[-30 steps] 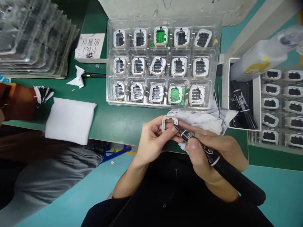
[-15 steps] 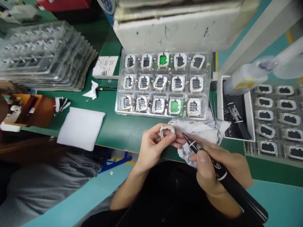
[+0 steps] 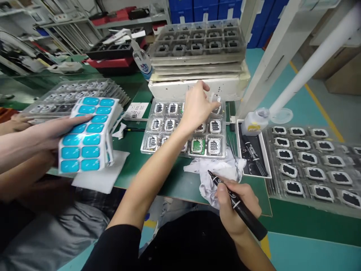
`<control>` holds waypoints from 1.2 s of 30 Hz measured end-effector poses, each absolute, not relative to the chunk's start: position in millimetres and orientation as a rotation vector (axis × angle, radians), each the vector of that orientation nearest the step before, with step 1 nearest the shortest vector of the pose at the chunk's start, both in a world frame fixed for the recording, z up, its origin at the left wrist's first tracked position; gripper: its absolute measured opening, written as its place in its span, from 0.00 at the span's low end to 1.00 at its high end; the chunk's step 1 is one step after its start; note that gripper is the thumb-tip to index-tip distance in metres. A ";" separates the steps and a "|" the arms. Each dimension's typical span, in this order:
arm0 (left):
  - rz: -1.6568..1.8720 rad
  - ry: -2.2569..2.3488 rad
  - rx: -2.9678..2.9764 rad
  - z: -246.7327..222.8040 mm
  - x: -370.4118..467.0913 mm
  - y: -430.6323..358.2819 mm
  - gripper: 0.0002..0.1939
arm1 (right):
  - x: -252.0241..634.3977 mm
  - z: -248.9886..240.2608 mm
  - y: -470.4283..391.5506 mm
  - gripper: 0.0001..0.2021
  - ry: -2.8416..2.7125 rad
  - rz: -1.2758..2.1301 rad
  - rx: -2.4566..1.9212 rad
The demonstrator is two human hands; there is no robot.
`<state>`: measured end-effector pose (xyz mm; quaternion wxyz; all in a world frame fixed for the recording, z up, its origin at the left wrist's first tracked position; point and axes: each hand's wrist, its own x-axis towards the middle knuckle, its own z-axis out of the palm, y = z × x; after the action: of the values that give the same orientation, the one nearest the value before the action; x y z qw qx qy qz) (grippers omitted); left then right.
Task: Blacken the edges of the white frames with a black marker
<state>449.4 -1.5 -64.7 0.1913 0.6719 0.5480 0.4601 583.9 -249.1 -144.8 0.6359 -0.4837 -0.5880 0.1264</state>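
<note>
My left hand (image 3: 196,107) reaches over the clear plastic tray (image 3: 144,145), its fingers and thumb around a small white square frame (image 3: 216,98) at the back right corner. The frame is tilted up there; the fingers hide part of the tray. My right hand (image 3: 238,205) grips a black marker pen (image 3: 249,218), tip bare and pointing up-left above a crumpled white cloth (image 3: 210,184). White frames with dark grid-like middles sit in the tray's compartments, one with a green board (image 3: 198,146).
Another person's hand (image 3: 70,122) holds sheets of blue stickers (image 3: 91,139) at left. Stacked trays (image 3: 307,158) of frames stand at right, beside a white-edged box (image 3: 255,165) and a plastic bottle (image 3: 255,121). A white block (image 3: 172,90) backs the tray; a post (image 3: 278,56) rises at right.
My left hand has moved from near the marker tip up to the tray's back right corner. The head view has tilted upward. The other person's sticker sheets have come into view at left.
</note>
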 end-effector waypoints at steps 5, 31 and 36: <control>1.070 1.673 2.031 -78.7 467.5 18.2 0.11 | 591.8 -157.4 -249.6 0.06 -1.250 0.338 -1.150; 1.150 1.392 0.635 -126.7 365.5 -193.6 0.26 | 593.7 -161.1 -244.5 0.10 -1.718 0.099 -0.790; 1.231 1.375 0.588 -120.3 365.2 -189.8 0.27 | 589.3 -156.3 -248.9 0.10 -1.715 0.209 -0.814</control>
<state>365.2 -189.8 -120.3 0.5666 0.2500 0.5849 0.5238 589.3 -248.9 -156.3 0.5775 -0.3479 -0.7331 0.0895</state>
